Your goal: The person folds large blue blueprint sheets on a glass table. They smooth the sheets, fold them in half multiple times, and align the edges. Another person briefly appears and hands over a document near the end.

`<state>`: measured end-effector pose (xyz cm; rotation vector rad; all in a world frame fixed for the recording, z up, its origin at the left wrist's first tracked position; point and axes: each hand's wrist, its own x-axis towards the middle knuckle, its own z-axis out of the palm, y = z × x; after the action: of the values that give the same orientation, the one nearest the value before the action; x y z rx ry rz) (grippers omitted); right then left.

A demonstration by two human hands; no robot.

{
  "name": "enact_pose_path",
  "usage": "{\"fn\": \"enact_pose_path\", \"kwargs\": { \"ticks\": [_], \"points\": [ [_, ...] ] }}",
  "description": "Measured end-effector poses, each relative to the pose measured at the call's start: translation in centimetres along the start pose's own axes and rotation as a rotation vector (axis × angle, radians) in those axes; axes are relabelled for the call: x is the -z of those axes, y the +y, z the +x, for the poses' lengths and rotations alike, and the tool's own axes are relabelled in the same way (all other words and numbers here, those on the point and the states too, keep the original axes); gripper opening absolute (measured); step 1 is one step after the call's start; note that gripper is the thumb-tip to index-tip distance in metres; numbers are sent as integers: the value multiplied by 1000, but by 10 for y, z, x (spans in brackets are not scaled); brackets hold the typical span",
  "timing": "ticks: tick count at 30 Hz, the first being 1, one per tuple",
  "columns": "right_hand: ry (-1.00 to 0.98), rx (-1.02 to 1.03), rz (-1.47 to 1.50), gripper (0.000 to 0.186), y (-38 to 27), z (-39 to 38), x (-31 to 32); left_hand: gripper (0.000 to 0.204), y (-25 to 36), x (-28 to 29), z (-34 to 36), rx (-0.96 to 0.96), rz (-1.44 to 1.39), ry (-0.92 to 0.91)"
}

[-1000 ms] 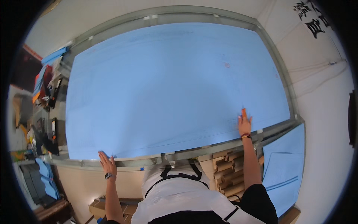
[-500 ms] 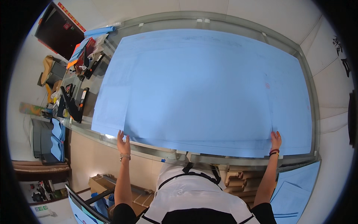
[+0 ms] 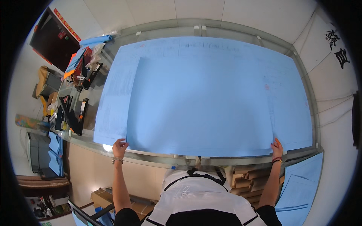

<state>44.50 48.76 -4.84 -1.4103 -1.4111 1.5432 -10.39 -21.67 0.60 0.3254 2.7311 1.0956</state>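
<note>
Both hands have shifted since half a second ago: they now sit at the two near corners of a top blue sheet that lies offset to the right on the blue sheets under it, leaving a strip of the lower sheet showing on the left.

Left hand has its fingers clenched on the near-left corner of the top sheet. Right hand has its fingers on the near-right corner; looks like a pinch, but can't tell for sure at this size.

Location: the stack lies flat on the glass worktop, covering most of it, near edge just short of the worktop's rim.

Risks, my read:
- Sheet is huge, thin and floppy, and only held at two corners. Uneven pull probably skews it or puts a crease across the middle.
- Smooth paper on smooth paper: dragging the top one may carry the lower sheets along and wreck the stack alignment.
- A hard tug at a pinched corner could tear it.
- Far edge is beyond reach, so misalignment there would be hard to correct.
- Clutter at the left end (black tools, orange and blue folders, rolled blue paper) sits near the sheet edge; a sideways slide could snag on it.

Materials: matte pale-blue paper with faint print, rectangular, square corners. Glass top is glossy with a metal-looking frame. More blue sheets are stacked low at right, with cardboard tubes under the worktop.
</note>
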Motion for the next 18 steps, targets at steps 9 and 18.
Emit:
{"fn": "enact_pose_path", "kwargs": {
  "ticks": [9,18],
  "points": [
    [-96,686,-758,59,-2,-86,-151,50,4,-43,112,-116,92,-147],
    [-374,789,-1119,60,1,-181,-283,20,80,-87,126,-189,279,73]
  ]
}}
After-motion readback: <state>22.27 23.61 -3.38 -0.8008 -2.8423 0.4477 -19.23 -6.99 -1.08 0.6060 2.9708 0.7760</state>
